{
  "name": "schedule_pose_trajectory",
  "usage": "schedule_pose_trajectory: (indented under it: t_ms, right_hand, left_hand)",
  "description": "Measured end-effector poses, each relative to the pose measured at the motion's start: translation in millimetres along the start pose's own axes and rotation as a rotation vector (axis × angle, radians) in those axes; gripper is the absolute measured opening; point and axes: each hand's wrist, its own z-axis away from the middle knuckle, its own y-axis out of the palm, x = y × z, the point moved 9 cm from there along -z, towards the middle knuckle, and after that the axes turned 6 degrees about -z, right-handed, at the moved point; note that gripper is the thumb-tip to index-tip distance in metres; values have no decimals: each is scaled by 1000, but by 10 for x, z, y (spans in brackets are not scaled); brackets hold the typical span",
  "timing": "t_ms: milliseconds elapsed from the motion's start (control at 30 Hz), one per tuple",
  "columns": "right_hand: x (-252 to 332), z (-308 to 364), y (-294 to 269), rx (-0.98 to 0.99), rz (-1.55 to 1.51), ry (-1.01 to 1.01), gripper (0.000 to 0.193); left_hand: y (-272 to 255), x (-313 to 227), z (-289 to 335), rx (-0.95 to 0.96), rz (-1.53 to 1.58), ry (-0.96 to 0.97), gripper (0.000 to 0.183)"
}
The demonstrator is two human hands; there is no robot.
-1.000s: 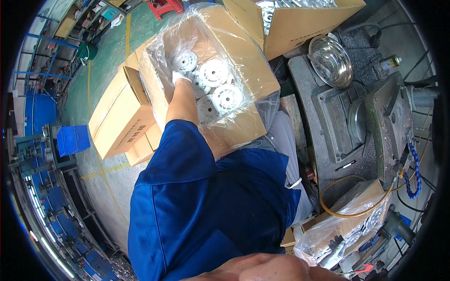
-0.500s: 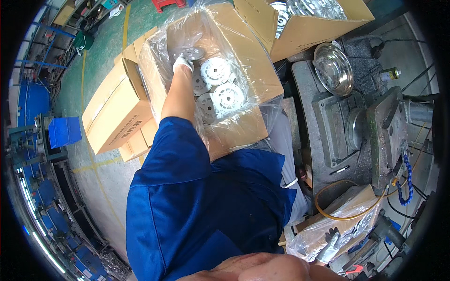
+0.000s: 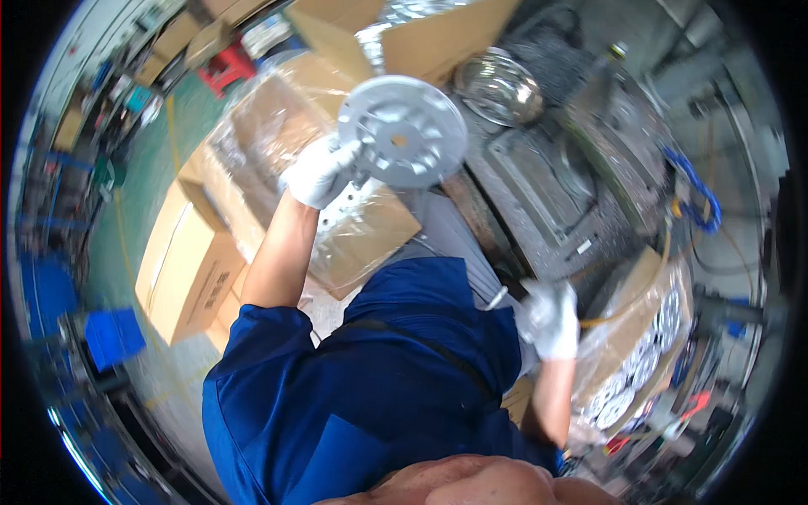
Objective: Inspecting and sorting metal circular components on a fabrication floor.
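My left hand [image 3: 321, 171], in a white glove, is closed on the near-left edge of a round silver-grey metal disc [image 3: 429, 118]. The disc has a raised pattern and a small hole at its centre. It is held up above the plastic-lined cardboard box [image 3: 370, 244], where white parts show in part under my hand. My right hand [image 3: 551, 320], also gloved, is out near my right side, between the machine and a second lined box. Motion smears its fingers, so whether it grips anything is unclear.
Silvery round parts [image 3: 644, 362] fill the box at lower right. A metal bowl [image 3: 498, 87] rests on the machine bed [image 3: 539, 244]. Closed cartons [image 3: 185, 269] stand at left, with a blue bin [image 3: 114, 338] beyond. Another open box [image 3: 446, 42] is at the back.
My left hand has lifted the disc up out of the lined box. My right hand has come up and away from the lower-right box. The whole view has turned to the right.
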Motion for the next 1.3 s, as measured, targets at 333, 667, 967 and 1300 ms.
schedule_pose_trajectory:
  t_ms: [333, 667, 967, 1300]
  right_hand:
    - [598, -307, 551, 337, -462, -380, 55]
    - [979, -96, 312, -79, -8, -957, 66]
    - [687, -203, 159, 1, 191, -632, 62]
    - [-903, -292, -1157, -259, 142, -160, 41]
  left_hand:
    - [2113, 393, -546, 690, -801, 50, 92]
    - [2418, 864, -614, 48, -416, 75, 75]
    - [2447, 327, -1374, -1, -504, 312, 63]
    - [3049, 109, -2850, -64, -1275, 287, 84]
